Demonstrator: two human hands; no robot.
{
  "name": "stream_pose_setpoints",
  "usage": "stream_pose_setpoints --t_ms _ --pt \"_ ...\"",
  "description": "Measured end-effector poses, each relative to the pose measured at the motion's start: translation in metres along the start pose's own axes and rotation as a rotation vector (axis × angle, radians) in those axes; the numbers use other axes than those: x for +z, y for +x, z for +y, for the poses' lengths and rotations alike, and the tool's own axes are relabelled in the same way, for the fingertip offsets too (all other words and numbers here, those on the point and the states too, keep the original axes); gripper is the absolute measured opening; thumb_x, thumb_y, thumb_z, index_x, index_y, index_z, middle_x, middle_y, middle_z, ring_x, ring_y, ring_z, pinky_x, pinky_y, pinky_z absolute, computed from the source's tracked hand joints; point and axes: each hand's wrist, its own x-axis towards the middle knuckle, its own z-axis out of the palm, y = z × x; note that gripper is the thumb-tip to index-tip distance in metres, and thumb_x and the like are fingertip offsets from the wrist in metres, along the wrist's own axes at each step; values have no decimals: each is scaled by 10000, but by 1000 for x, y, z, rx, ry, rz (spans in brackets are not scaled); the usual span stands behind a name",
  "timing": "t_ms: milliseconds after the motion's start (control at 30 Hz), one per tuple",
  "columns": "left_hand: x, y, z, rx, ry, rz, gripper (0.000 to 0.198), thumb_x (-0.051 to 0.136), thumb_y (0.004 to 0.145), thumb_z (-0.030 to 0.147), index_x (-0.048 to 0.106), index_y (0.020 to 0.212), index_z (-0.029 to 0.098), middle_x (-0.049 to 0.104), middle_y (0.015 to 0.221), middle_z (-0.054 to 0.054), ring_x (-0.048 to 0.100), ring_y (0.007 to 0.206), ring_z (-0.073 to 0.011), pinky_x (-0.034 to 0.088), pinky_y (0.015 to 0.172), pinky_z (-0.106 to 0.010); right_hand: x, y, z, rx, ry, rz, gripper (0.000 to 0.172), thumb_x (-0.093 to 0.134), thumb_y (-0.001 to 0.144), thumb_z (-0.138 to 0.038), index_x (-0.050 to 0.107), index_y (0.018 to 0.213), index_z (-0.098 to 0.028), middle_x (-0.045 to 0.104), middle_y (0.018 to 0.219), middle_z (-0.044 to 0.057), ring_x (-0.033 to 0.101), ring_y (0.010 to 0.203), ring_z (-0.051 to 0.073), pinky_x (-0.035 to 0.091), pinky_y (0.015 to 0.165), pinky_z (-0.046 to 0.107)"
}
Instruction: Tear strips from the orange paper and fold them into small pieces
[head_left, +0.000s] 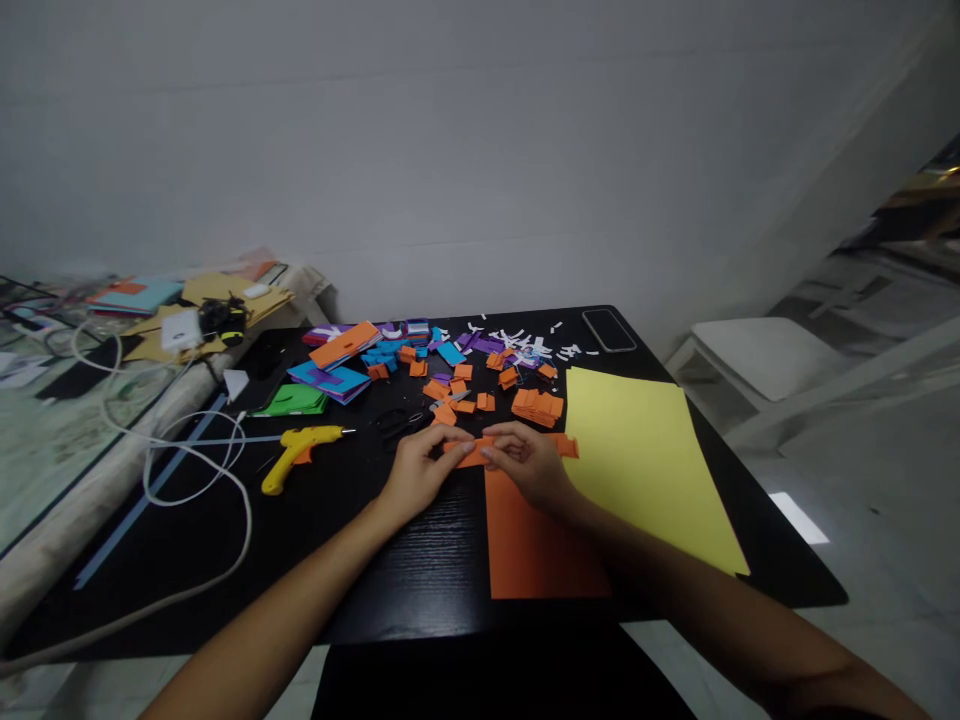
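Observation:
An orange paper strip [474, 455] is pinched between my two hands above the black table. My left hand [425, 465] grips its left end with thumb and fingers. My right hand [529, 462] holds it farther right, and a folded end sticks out past the knuckles. Under my right hand and forearm lies an orange sheet [544, 550]. A stack of folded orange pieces [538, 405] rests just beyond my right hand. Several small orange folded pieces [486, 402] are scattered beyond my fingers, around a pair of scissors [450, 400].
A yellow glue gun [300, 452] with a white cable [244, 500] lies to the left, near black-handled pliers [394, 425]. Yellow sheets [645, 450] cover the right side. Paper scraps [525, 345], coloured card stacks [330, 378] and a phone [609, 330] are at the back. A white stool [761, 355] stands right.

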Motion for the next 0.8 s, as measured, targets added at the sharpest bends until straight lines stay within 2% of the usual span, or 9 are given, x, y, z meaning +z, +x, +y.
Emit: stream_pose_setpoints --t_ms 133,267,400,567,800 --pt "1 2 0 -48 -82 20 180 736 841 347 773 901 181 770 870 -52 690 801 -190 519 726 -274 -1 1 0 70 -22 -75 376 784 753 -544 666 821 -193 725 745 21 737 705 193 634 708 360" --pt "2 4 3 -97 -145 12 202 744 819 359 763 874 166 748 826 -46 663 748 -173 501 677 -259 -2 1 -1 94 -46 -109 419 762 763 -585 659 789 -181 730 698 29 733 662 185 625 678 345" --pt "1 5 5 -147 -204 -14 236 754 810 385 741 870 157 710 776 -30 614 672 -143 468 610 -239 -2 0 -2 104 -22 -88 435 781 740 -592 670 789 -174 737 687 35 723 629 174 616 647 327" --pt "2 7 2 -196 -292 -64 296 764 799 429 702 860 146 672 713 -12 606 643 -131 476 610 -239 -1 0 -1 113 -7 -103 430 777 749 -586 682 800 -170 734 683 36 721 628 176 616 653 335" --pt "6 5 -4 -240 -385 -147 318 789 783 394 637 897 139 626 700 11 570 607 -99 432 586 -218 -2 4 2 102 37 -19 390 786 736 -557 679 807 -190 694 687 -4 669 557 142 585 583 294"
